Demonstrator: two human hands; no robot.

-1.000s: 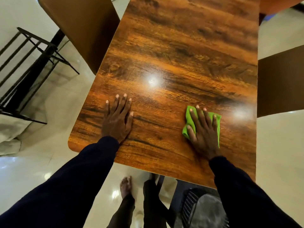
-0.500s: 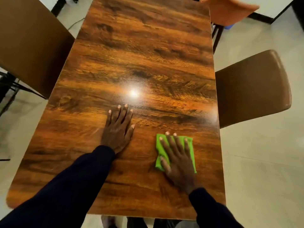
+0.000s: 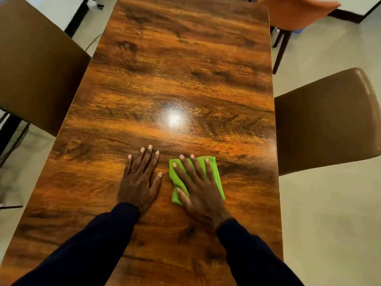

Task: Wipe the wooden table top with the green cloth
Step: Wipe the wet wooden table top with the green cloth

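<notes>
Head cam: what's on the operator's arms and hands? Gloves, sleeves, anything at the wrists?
No gloves: left hand and right hand are bare, no rings visible. The left sleeve and right sleeve are plain dark navy, long, ending at the wrists. No watch, band or marking shows.

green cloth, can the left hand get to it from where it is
Probably yes: the left hand lies flat on the table right beside the cloth, with only bare wood between; the right hand covers most of it.
</notes>
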